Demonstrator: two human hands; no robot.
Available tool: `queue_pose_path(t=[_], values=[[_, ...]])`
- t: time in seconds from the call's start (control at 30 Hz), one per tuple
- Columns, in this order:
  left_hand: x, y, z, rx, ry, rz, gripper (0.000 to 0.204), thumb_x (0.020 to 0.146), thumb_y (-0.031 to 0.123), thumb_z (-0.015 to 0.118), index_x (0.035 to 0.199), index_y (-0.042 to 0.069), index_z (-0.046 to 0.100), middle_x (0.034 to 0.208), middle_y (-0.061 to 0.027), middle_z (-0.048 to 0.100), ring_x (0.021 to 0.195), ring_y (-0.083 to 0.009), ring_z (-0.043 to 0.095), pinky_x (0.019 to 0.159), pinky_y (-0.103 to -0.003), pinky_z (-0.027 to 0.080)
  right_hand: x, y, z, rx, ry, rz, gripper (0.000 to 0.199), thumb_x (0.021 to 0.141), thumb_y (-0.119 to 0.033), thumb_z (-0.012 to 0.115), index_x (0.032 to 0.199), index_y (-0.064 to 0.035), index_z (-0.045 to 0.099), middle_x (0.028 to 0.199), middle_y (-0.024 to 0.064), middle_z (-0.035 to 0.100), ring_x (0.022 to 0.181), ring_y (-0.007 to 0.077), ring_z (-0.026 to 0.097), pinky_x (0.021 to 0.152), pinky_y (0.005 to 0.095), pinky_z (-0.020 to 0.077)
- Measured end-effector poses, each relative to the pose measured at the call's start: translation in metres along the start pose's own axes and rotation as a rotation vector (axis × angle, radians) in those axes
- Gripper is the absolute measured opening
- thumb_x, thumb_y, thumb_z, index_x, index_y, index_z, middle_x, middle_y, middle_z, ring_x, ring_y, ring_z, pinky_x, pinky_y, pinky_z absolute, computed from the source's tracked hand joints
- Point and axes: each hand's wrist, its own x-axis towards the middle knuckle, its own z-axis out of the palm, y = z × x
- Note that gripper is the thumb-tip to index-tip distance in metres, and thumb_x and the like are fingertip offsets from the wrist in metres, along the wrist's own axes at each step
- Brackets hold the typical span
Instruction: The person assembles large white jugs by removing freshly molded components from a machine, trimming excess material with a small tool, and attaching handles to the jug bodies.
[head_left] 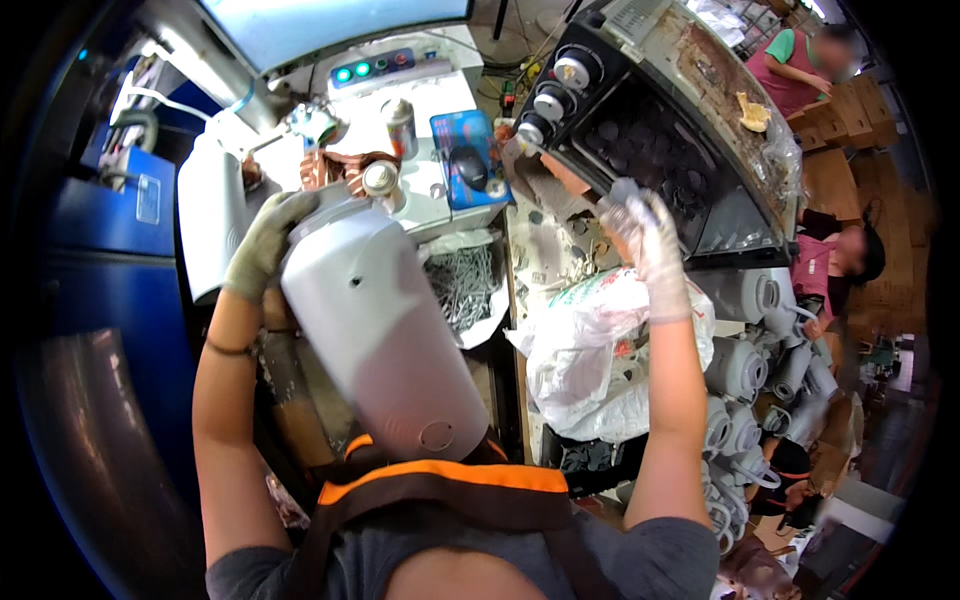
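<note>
Orange-trimmed apron (445,478) is seen nearest, at the lower end of the grey plastic canister (385,320). Canister is held tilted, its upper end gripped by the gloved left hand (262,245); a small dark hole and a round mark are seen on its side. Gloved right hand (655,240) is raised well right of the canister, blurred; whether anything is held cannot be told. White plastic bag (585,355) is placed below that hand, right of the canister. Loose screws (463,285) are piled just right of the canister. Beyond it, a spray can (399,130) and black computer mouse (467,168) are set on the white desk (425,185). Toaster oven (650,140) is located beyond, to the canister's right.
</note>
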Motion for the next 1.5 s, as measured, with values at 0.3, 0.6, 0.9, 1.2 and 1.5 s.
queue_pose_path(t=[0.3, 0.6, 0.9, 1.2, 1.5], values=[[0.057, -0.047, 0.033, -0.138, -0.208, 0.034, 0.033, 0.09, 0.028, 0.056, 0.11, 0.001, 0.062, 0.1, -0.0063, 0.066, 0.088, -0.0146, 0.062, 0.083, -0.027, 0.049, -0.239, 0.032, 0.056, -0.114, -0.451, 0.379, 0.04, 0.086, -0.015, 0.064, 0.122, -0.0024, 0.052, 0.097, 0.0066, 0.064, 0.083, 0.0157, 0.064, 0.073, 0.0258, 0.0518], [0.037, -0.025, 0.094, -0.136, -0.141, -0.039, 0.041, 0.083, 0.038, 0.066, 0.103, 0.002, 0.066, 0.086, -0.0067, 0.068, 0.068, -0.0112, 0.064, 0.061, -0.023, 0.053, -0.305, 0.076, 0.058, -0.354, -0.338, 0.508, 0.024, 0.089, -0.016, 0.062, 0.106, 0.0012, 0.06, 0.085, 0.0047, 0.064, 0.072, 0.0079, 0.06, 0.064, 0.022, 0.05], [0.065, -0.066, 0.102, 0.051, -0.138, 0.177, 0.037, 0.074, 0.032, 0.077, 0.096, 0.005, 0.069, 0.084, -0.0077, 0.069, 0.065, -0.0147, 0.066, 0.061, -0.026, 0.056, -0.309, 0.094, 0.056, -0.453, -0.283, 0.396, 0.017, 0.087, -0.01, 0.063, 0.1, 0.0006, 0.059, 0.077, 0.004, 0.062, 0.062, 0.0095, 0.057, 0.059, 0.0242, 0.0489], [0.043, -0.056, 0.1, 0.107, -0.056, 0.151, 0.038, 0.073, 0.039, 0.077, 0.091, 0.007, 0.071, 0.077, -0.0043, 0.068, 0.061, -0.0127, 0.064, 0.057, -0.026, 0.053, -0.31, 0.093, 0.059, -0.736, -0.319, 0.214, 0.018, 0.087, -0.014, 0.062, 0.098, -0.0002, 0.062, 0.076, 0.0021, 0.061, 0.066, 0.0059, 0.054, 0.06, 0.0218, 0.0467], [0.022, -0.05, 0.094, 0.32, -0.031, 0.287, 0.028, 0.084, 0.028, 0.066, 0.108, 0.013, 0.068, 0.091, -0.0059, 0.064, 0.08, -0.0124, 0.063, 0.07, -0.026, 0.052, -0.326, 0.104, 0.062, -0.471, -0.095, 0.21, 0.025, 0.083, -0.006, 0.066, 0.106, 0.0001, 0.057, 0.079, 0.0019, 0.06, 0.067, 0.0047, 0.052, 0.062, 0.0191, 0.0455]])
